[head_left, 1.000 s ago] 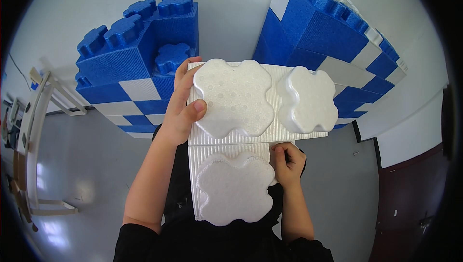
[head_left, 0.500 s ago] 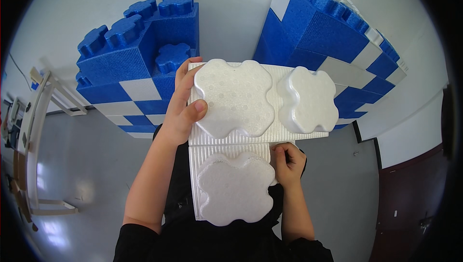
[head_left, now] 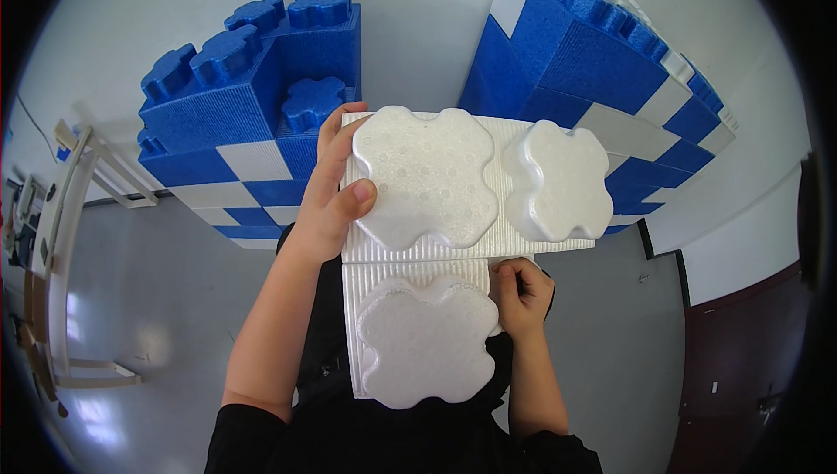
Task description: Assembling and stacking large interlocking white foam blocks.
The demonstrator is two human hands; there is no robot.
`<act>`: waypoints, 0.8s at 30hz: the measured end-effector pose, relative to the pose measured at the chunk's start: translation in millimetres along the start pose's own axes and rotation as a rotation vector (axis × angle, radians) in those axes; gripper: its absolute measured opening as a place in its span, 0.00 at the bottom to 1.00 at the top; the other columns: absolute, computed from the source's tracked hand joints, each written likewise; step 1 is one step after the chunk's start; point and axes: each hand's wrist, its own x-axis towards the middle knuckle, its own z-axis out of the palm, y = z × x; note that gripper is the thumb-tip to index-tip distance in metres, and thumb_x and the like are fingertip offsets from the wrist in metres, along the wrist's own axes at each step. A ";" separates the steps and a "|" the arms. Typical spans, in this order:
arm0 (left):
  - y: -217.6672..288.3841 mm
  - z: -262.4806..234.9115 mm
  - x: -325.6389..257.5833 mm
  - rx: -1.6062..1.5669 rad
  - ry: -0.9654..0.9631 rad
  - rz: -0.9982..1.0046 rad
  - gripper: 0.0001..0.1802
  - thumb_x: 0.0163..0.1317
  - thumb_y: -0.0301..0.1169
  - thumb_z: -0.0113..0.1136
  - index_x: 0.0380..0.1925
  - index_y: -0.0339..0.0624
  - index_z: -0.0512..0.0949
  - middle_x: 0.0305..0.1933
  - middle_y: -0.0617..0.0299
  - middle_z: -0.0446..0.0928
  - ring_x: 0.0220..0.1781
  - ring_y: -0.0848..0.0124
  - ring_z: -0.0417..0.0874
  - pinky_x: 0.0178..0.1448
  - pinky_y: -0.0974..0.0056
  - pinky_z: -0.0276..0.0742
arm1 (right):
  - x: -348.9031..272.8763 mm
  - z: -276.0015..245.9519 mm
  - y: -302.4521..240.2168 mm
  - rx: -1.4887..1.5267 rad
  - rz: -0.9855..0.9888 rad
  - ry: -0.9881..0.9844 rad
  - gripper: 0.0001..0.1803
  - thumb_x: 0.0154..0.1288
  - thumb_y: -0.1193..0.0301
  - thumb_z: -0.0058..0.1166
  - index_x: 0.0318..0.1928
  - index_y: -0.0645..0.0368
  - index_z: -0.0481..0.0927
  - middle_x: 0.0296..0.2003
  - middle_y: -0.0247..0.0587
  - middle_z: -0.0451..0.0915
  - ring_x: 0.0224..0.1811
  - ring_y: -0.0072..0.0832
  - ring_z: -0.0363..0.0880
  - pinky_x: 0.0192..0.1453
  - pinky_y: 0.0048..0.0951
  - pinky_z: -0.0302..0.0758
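Note:
I carry two large white foam building blocks close under the camera. The upper white block point(head_left: 488, 138) is long, with two flower-shaped studs on top. My left hand point(head_left: 331, 190) grips its left end, thumb resting on the left stud. The lower white block point(head_left: 418, 339) has one stud and sits against my body. My right hand point(head_left: 523, 295) holds its right edge just below the upper block. Both arms wear black sleeves.
Two stacks of big blue and white foam blocks stand ahead: a lower blue-and-white wall point(head_left: 253, 116) at the left and a taller stack point(head_left: 602, 73) at the right, with a gap between them. A white metal frame point(head_left: 61, 238) lies at the far left on the grey floor.

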 end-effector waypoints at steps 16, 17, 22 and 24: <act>1.7 0.5 0.8 -0.003 -0.001 -0.004 0.57 0.51 0.70 0.60 0.74 0.42 0.71 0.83 0.43 0.49 0.86 0.41 0.50 0.84 0.33 0.49 | -0.7 -0.9 1.2 0.003 0.022 -0.011 0.05 0.70 0.77 0.61 0.35 0.65 0.85 0.28 0.43 0.85 0.27 0.27 0.80 0.34 0.27 0.74; 2.0 0.7 0.7 -0.003 -0.001 -0.004 0.57 0.51 0.70 0.60 0.74 0.42 0.71 0.83 0.43 0.49 0.86 0.41 0.50 0.84 0.33 0.49 | -1.0 -1.0 1.7 0.004 0.031 -0.014 0.05 0.70 0.77 0.61 0.35 0.65 0.85 0.28 0.43 0.85 0.27 0.27 0.80 0.34 0.27 0.74; 2.8 1.2 0.4 -0.002 0.001 -0.001 0.57 0.51 0.70 0.60 0.74 0.42 0.71 0.83 0.43 0.49 0.86 0.41 0.51 0.84 0.33 0.50 | 0.2 -0.8 -0.4 -0.011 0.012 -0.012 0.05 0.70 0.77 0.61 0.35 0.65 0.85 0.28 0.43 0.85 0.26 0.27 0.80 0.34 0.27 0.74; 1.9 0.7 0.4 0.002 0.004 -0.002 0.57 0.52 0.71 0.59 0.74 0.41 0.71 0.83 0.43 0.49 0.86 0.41 0.51 0.84 0.33 0.50 | 1.0 -0.7 -1.8 -0.013 0.003 -0.010 0.05 0.70 0.77 0.61 0.35 0.65 0.85 0.28 0.43 0.85 0.26 0.27 0.80 0.33 0.27 0.74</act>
